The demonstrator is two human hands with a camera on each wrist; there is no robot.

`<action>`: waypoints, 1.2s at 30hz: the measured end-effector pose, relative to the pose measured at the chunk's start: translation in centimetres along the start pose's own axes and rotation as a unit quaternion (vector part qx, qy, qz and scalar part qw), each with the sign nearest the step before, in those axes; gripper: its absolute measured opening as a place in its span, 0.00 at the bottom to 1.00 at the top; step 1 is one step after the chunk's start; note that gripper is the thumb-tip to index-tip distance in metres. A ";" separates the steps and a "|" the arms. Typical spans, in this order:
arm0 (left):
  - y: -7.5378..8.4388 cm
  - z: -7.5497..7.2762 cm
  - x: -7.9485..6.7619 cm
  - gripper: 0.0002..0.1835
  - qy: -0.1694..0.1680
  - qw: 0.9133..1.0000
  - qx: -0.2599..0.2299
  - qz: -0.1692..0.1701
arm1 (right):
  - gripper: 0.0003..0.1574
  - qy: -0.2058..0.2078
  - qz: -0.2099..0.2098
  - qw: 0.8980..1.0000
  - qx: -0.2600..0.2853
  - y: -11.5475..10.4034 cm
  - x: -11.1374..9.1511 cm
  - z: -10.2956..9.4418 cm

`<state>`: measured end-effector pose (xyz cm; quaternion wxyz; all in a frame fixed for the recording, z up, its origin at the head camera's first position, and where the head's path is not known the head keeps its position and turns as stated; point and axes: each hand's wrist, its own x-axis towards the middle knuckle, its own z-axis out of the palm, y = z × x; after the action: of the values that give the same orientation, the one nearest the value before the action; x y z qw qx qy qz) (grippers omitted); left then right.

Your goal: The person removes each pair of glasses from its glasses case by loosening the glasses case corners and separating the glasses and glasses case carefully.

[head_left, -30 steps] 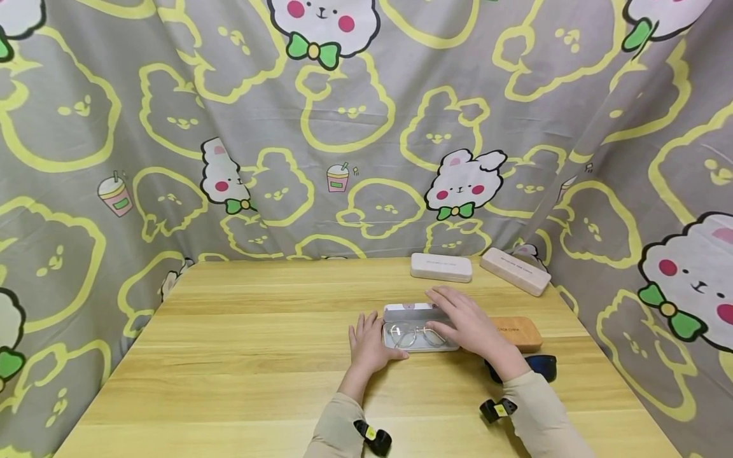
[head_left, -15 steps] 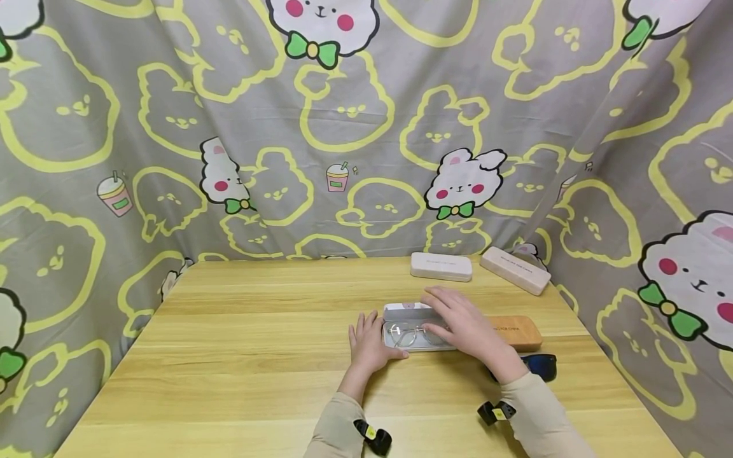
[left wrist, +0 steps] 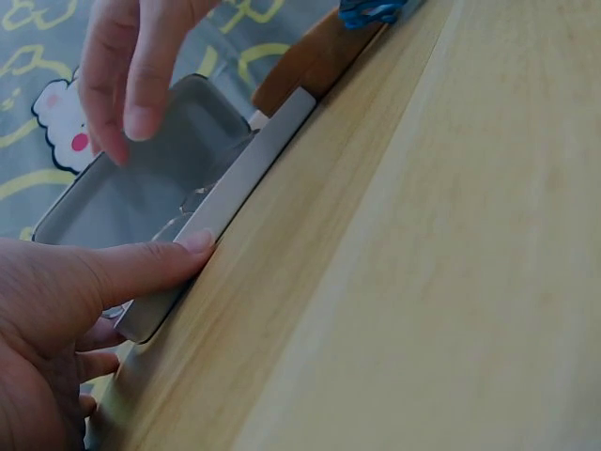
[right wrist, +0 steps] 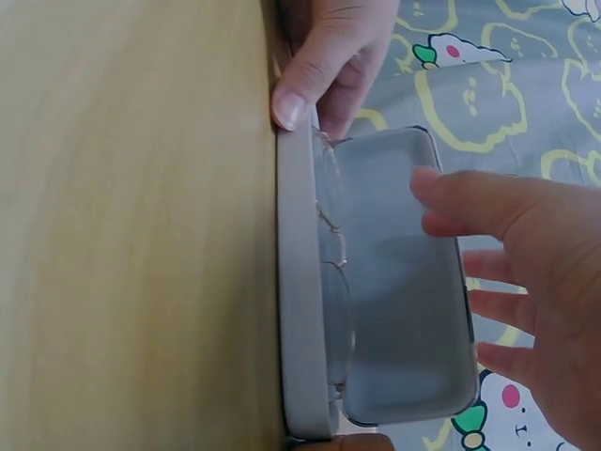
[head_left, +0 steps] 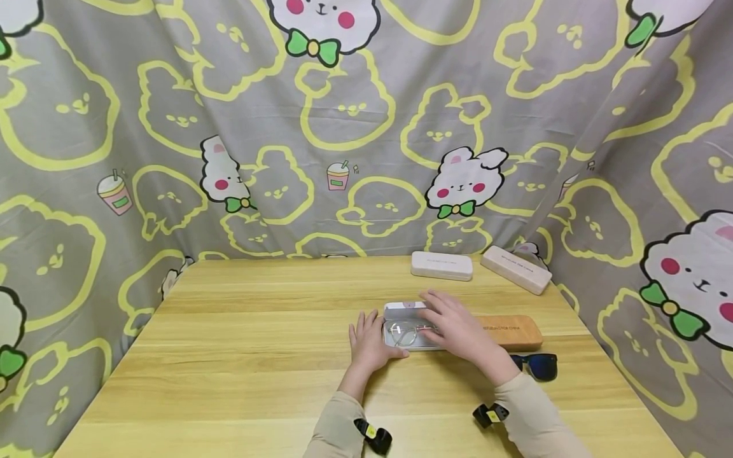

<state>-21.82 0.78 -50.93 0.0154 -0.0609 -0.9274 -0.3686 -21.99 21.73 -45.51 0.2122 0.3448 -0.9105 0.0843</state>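
Note:
An eyeglass case (head_left: 420, 348) stands open on the table with its lid (right wrist: 404, 291) tilted up at the back. Clear-lensed eyeglasses (head_left: 405, 334) with a thin metal frame lie inside. My left hand (head_left: 368, 348) grips the case's left end, its thumb (left wrist: 160, 265) pressed on the front wall and its fingers round behind. Over the right half hovers my right hand (head_left: 460, 327), hiding part of the case and glasses in the head view. In the right wrist view its fingers are spread and extended by the lid's upper edge, holding nothing.
An orange-brown glasses case (head_left: 512, 333) lies just right of the open one, with dark sunglasses (head_left: 541, 367) in front of it. Farther back are a white case (head_left: 441, 265) and a pale pinkish case (head_left: 516, 270). A patterned curtain (head_left: 366, 127) encloses the wooden table (head_left: 229, 356).
My right hand has shifted slightly left over the case, uncovering more of the orange-brown case and sunglasses. My left hand and the open case have stayed in place.

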 end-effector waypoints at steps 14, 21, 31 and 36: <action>0.2 -0.1 0.0 0.53 -0.001 1.000 0.002 0.000 | 0.14 -0.039 0.035 0.998 -0.027 0.0 -0.1 1.5; 0.0 -0.1 0.1 0.53 0.001 1.000 0.005 0.000 | 0.13 -0.051 0.047 0.997 -0.027 -0.3 -0.2 1.8; 0.1 0.0 0.0 0.53 0.003 1.000 0.005 -0.001 | 0.11 -0.054 0.056 0.996 -0.037 -0.3 -0.2 2.0; 0.1 0.0 -0.1 0.52 0.004 1.000 0.003 -0.001 | 0.09 -0.024 0.048 0.998 -0.038 -0.4 -0.3 2.2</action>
<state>-21.75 0.88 -50.87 0.0189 -0.0585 -0.9286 -0.3660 -22.28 20.93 -47.65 0.1985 0.2944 -0.9334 0.0515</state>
